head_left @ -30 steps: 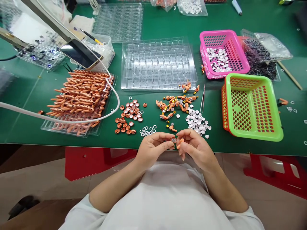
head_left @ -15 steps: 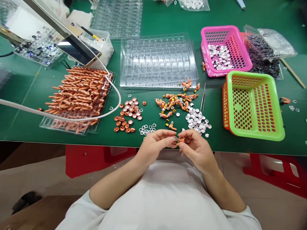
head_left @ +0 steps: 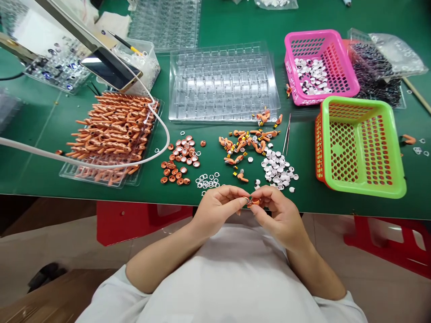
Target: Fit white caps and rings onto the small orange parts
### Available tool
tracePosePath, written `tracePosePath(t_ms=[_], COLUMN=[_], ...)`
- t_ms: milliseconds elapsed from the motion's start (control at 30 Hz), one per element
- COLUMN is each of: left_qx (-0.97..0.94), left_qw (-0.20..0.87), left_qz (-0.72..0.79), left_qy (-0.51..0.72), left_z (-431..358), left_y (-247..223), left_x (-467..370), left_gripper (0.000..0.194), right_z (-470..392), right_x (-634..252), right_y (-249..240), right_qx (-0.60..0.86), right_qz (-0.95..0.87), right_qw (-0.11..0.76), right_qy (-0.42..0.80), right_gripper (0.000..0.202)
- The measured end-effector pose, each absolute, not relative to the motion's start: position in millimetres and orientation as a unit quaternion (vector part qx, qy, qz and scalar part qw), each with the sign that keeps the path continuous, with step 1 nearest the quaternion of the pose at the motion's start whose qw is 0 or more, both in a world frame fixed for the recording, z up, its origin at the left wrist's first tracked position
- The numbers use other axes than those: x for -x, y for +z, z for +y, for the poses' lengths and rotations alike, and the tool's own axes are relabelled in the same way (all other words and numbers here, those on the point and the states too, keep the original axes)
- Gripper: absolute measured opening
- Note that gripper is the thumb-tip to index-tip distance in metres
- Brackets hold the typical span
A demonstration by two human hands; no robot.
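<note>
Just over the table's front edge, my left hand (head_left: 214,209) and my right hand (head_left: 282,216) meet fingertip to fingertip. My right thumb and fingers pinch a small orange earbud housing (head_left: 255,202). A small part with a silvery edge sits in my left pinch, touching the housing; fingers cover most of it. Beyond my hands lie several orange earbud housings (head_left: 240,144) with gold flex strips. White round caps (head_left: 276,168) are heaped beyond my right hand. White rings (head_left: 208,181) and orange cup-shaped covers (head_left: 183,152) are scattered beyond my left hand.
Stacked trays of orange stems (head_left: 112,130) stand at left, crossed by a white cable (head_left: 163,130). Clear trays (head_left: 222,85) lie at the back. Tweezers (head_left: 287,134), a green basket (head_left: 363,190) and a pink basket (head_left: 319,36) are at right. A phone (head_left: 109,69) leans at left.
The view has shifted slightly. My hands are a little lower, still pinching the small parts, and the part at my left fingertips has turned slightly.
</note>
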State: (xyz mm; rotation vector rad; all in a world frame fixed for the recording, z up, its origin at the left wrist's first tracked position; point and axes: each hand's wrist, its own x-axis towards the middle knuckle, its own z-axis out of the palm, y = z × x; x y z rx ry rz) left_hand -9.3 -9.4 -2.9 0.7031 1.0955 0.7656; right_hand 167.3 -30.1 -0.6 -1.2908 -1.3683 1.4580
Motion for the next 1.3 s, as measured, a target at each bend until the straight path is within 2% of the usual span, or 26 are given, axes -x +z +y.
tracePosePath(t_ms=[167, 467, 633, 833, 933, 1300], left_qx=[-0.336, -0.361, -0.414, -0.636, -0.681, -0.68], left_qw=[0.715, 0.73, 0.692, 0.51, 0.452, 0.439], left_qz=[0.51, 0.487, 0.492, 0.439, 0.421, 0.43], left_qy=[0.339, 0.316, 0.33, 0.377, 0.395, 0.399], left_z=[-5, -4, -9, -7, -5, -7], left_y=[1, 6, 5, 7, 10, 11], left_x=[6, 8, 9, 7, 4, 3], left_gripper=[0.016, 0.02, 0.023, 0.017, 0.015, 0.012], right_z=[-27, -24, -24, -21, -20, -20], right_x=[-167, -168, -169, -173, -173, -168], right_y=[-1, -2, -3, -12, -16, -15], right_qx=[0.524, 0.532, 0.532, 0.459, 0.429, 0.423], right_qz=[-0.559, -0.567, -0.518, -0.397, -0.352, -0.292], right_qw=[0.363, 0.4, 0.394, 0.372, 0.37, 0.368], right_qy=[0.531, 0.485, 0.542, 0.702, 0.745, 0.775], right_gripper=[0.006, 0.009, 0.01, 0.018, 0.023, 0.028])
